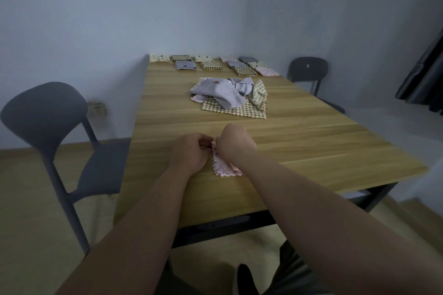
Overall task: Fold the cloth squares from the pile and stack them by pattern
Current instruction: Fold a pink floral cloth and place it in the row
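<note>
Grip check: my left hand and right hand both pinch the pink cloth. I'd match edges before creasing.

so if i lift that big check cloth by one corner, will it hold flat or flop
Probably flops: the check cloth lies thin and flat on the table, and the lilac cloth on it crumples in soft folds. Likely light too. The lilac cloth rests partly on it, so pulling would probably drag that along.

Grey chair, wall socket
</note>
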{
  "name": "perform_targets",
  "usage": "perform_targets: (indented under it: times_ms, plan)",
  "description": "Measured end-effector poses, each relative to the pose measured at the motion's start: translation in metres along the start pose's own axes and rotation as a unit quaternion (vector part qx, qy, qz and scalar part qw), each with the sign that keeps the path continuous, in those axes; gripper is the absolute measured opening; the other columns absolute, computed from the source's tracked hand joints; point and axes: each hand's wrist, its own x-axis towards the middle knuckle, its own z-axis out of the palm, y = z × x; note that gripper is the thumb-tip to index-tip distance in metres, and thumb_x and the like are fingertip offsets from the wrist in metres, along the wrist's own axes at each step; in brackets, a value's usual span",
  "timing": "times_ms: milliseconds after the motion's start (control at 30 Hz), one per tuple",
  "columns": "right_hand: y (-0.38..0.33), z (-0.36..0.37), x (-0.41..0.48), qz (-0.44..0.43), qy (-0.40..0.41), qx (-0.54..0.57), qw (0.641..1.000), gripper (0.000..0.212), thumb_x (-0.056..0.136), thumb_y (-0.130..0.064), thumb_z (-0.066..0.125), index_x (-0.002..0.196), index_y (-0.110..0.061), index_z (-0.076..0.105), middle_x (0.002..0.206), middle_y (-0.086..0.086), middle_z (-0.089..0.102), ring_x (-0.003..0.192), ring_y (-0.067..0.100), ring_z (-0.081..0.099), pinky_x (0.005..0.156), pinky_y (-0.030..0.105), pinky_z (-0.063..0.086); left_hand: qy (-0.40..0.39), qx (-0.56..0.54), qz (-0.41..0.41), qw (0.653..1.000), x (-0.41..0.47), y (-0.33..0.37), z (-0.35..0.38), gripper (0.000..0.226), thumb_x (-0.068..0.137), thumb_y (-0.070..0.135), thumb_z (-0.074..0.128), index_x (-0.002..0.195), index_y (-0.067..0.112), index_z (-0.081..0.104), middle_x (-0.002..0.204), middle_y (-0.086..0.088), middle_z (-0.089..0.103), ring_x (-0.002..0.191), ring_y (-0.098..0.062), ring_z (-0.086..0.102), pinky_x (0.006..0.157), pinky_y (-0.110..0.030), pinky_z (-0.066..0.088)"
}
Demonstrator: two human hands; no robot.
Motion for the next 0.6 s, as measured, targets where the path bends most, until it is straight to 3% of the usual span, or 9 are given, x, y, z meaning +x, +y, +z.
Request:
perform_targets:
  times_ms: [67,167,300,400,500,600]
  plan:
    - [-0.001,0.001,-0.001,-0.001,-0.003,0.006,1.000,0.017,0.101,-0.018,0.052,0.104,-0.004,0.062,0.115,0.017,0.067,0.108,0.033,0.065,0.089,0.043,0.057,0.004,0.003,-0.002,1.000,0.000,0.000,0.000,0.028,0.084,0.012,0.071,0.109,0.023,0.078,0.095,0.009,0.078,0.093,-0.005,0.070,0.084,-0.015,0.048]
    - [0.001,0.004,-0.003,0.003,-0.014,0.020,1.000,0.015,0.100,-0.017,0.054,0.100,-0.005,0.061,0.113,0.016,0.066,0.105,0.031,0.065,0.077,0.034,0.053,0.008,0.000,-0.007,1.000,0.001,0.000,0.001,0.031,0.085,0.006,0.069,0.110,0.021,0.078,0.095,0.009,0.078,0.092,-0.004,0.069,0.072,0.002,0.037]
    - [0.006,0.011,0.000,0.032,-0.004,0.089,0.996,0.032,0.101,-0.033,0.051,0.083,-0.007,0.058,0.104,0.017,0.068,0.097,0.033,0.065,0.072,0.032,0.045,0.002,-0.018,-0.019,1.000,0.003,-0.002,0.002,0.039,0.083,-0.001,0.062,0.105,0.027,0.078,0.090,0.013,0.077,0.093,-0.008,0.071,0.089,-0.024,0.053]
    - [0.011,0.014,0.005,0.040,-0.022,0.158,0.986,0.053,0.103,-0.043,0.041,0.089,0.001,0.067,0.091,0.018,0.073,0.090,0.036,0.069,0.085,0.042,0.057,0.019,-0.020,-0.021,0.999,0.002,-0.001,0.002,0.034,0.086,0.001,0.060,0.109,0.020,0.077,0.099,0.005,0.077,0.098,-0.013,0.070,0.089,-0.025,0.050]
    - [0.023,0.007,0.008,0.039,-0.022,0.239,0.970,0.046,0.102,-0.035,0.047,0.084,0.000,0.070,0.079,0.015,0.075,0.072,0.033,0.072,0.072,0.048,0.063,0.049,-0.011,-0.011,0.999,-0.001,0.003,0.000,0.032,0.090,0.006,0.058,0.115,0.017,0.075,0.112,-0.003,0.076,0.106,-0.020,0.069,0.093,-0.027,0.049]
    - [0.039,-0.005,0.006,0.004,0.058,0.180,0.982,0.027,0.097,-0.024,0.051,0.098,-0.010,0.073,0.095,0.010,0.075,0.086,0.030,0.071,0.073,0.044,0.062,0.066,0.007,0.042,0.997,-0.005,0.009,-0.001,0.029,0.097,0.010,0.056,0.118,0.018,0.075,0.118,-0.003,0.074,0.110,-0.021,0.066,0.090,-0.022,0.044]
